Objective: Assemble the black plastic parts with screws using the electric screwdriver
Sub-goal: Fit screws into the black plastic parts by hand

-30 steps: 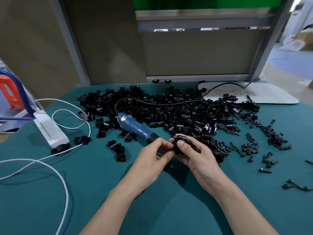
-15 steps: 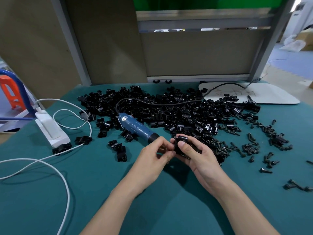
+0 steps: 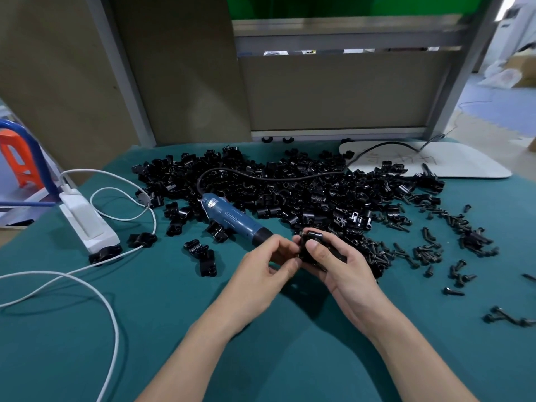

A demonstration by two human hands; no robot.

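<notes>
My right hand grips a black plastic part just above the green table, thumb pressed on its top. My left hand meets it from the left, fingertips pinching at the part's left side; what they pinch is too small to tell. The blue electric screwdriver lies on the table just behind my left hand, its black tip hidden by my fingers. A large heap of black plastic parts spreads across the back of the table. Loose black screws lie scattered to the right.
A white power strip with white cables sits at the left. A white board lies at the back right, the screwdriver's black cord running over the heap toward it. A few assembled black parts lie left of my hands.
Both hands stay together on the black part; my left fingers have shifted slightly at its left side. Nothing else has moved.
</notes>
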